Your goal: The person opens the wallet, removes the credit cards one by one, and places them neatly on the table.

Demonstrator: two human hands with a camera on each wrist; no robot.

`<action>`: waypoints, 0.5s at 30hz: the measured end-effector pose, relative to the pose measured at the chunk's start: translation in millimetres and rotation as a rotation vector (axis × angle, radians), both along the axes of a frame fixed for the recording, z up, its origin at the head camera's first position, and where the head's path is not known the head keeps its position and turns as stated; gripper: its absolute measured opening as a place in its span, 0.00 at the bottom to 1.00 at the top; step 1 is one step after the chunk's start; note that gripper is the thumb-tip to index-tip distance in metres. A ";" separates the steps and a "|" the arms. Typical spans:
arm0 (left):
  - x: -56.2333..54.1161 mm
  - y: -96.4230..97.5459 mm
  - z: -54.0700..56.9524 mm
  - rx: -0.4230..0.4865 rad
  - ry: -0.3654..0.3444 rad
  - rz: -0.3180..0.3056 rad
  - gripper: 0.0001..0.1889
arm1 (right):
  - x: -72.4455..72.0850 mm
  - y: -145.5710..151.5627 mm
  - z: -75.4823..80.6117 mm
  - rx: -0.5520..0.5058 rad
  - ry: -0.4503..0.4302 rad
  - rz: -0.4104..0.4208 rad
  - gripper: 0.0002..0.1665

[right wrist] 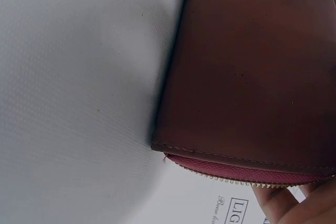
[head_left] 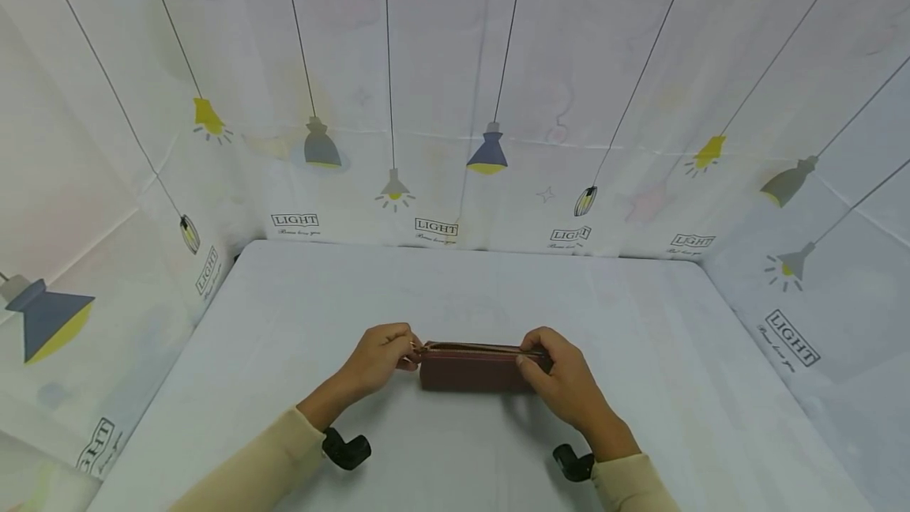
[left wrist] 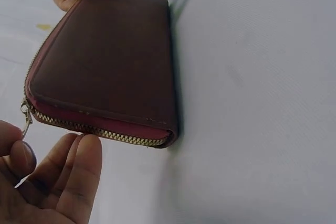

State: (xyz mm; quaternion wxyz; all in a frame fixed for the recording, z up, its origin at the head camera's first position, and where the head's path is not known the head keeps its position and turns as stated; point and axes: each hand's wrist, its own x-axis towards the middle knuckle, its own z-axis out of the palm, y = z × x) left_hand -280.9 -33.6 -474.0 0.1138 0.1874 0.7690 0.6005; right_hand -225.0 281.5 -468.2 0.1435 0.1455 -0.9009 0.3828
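Observation:
A dark brown zip-around wallet [head_left: 469, 374] stands on its long edge on the table, zip side up. At its left end, my left hand [head_left: 384, 355] pinches the zipper pull [left wrist: 27, 115] between thumb and finger. The left wrist view shows the gold zipper teeth [left wrist: 105, 132] running along that end, with reddish lining beside them. My right hand [head_left: 562, 374] grips the wallet's top right corner, thumb on the near face. Its other fingers are mostly hidden behind the wallet. In the right wrist view, the brown side [right wrist: 252, 77] fills much of the picture.
A white cloth covers the table [head_left: 341, 291] around the wallet. Behind and at both sides hang pale curtains [head_left: 441, 62] printed with lamps. Dark wrist-worn devices [head_left: 347, 449] sit below both hands, at the ends of beige sleeves [head_left: 263, 464].

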 end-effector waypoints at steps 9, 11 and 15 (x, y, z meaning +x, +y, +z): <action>1.6 -2.6 -6.7 0.000 -0.042 0.006 0.14 | 0.8 0.5 0.1 -0.013 -0.016 -0.002 0.10; 1.8 -2.8 -7.6 0.003 -0.043 0.004 0.15 | 0.8 0.4 0.4 -0.014 -0.016 -0.002 0.10; 2.0 -3.6 -9.7 0.008 -0.045 0.002 0.15 | 0.9 0.1 0.6 -0.015 -0.018 -0.002 0.11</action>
